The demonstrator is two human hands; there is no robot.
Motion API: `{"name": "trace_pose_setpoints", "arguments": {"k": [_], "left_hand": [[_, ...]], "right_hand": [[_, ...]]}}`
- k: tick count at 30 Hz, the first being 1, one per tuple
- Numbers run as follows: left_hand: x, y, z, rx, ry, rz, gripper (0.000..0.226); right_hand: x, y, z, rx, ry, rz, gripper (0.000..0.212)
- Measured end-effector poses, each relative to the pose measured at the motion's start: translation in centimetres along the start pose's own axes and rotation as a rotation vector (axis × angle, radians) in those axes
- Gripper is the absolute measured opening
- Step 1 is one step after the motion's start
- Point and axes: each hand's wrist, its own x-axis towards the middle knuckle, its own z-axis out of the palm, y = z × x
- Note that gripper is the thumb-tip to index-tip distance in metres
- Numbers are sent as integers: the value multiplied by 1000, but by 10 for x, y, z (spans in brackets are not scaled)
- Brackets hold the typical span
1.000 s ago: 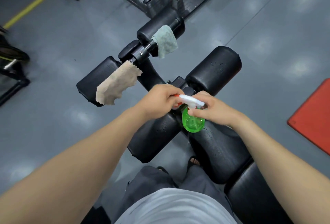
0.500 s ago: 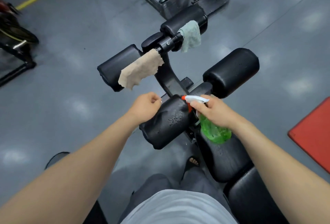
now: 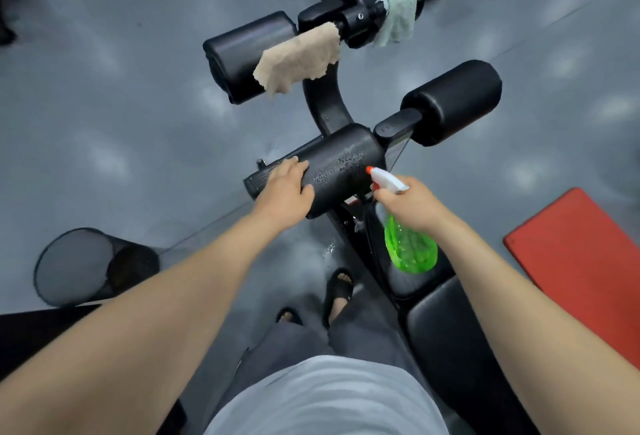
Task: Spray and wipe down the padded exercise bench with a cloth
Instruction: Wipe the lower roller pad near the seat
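1. The grey floor (image 3: 104,123) fills the view, glossy, with soft patches of reflected light.
2. The padded exercise bench (image 3: 446,337) runs from 5 o'clock up to 12 o'clock. Its black seat pad lies low on the right and its curved black post rises through the centre.
3. A red mat (image 3: 581,261) lies flat on the floor at 4 o'clock, apart from the bench.
4. A black mesh bin (image 3: 74,266) stands at 8 o'clock.
5. The near roller pad (image 3: 343,161) sits at the centre, beaded with droplets. The right roller pad (image 3: 453,102) is at 2 o'clock of it, and the far roller pad (image 3: 242,50) at 11 o'clock.
6. A tan cloth (image 3: 298,57) is draped over the inner end of the far roller pad. A pale green cloth (image 3: 398,17) hangs from the top bar at 12 o'clock.
7. The spray bottle (image 3: 410,247) is green with a white head and orange tip. It hangs over the seat at 4 o'clock of the near roller pad, and its nozzle points at that pad.
8. The right hand (image 3: 412,206) grips the bottle's neck, fingers curled round it.
9. The left hand (image 3: 284,192) rests on the left end of the near roller pad, fingers laid loosely across it and holding nothing.
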Motion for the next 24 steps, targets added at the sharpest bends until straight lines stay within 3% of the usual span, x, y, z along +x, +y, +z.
{"name": "trace_pose_setpoints", "arguments": {"k": [3,7,13,24], "left_hand": [[4,-3,3,-10,-3,-4,56],[17,-1,2,-9,27,-61,53],[10,1,9,-94,224,-188,41],[-7,5,28,-213,340,-225,49]], "right_hand": [[-8,2,4,-9,50,-1,13],[-11,5,1,6,103,-5,26],[-4,1,2,34,105,-4,26],[4,0,-6,-71,86,-5,29]]}}
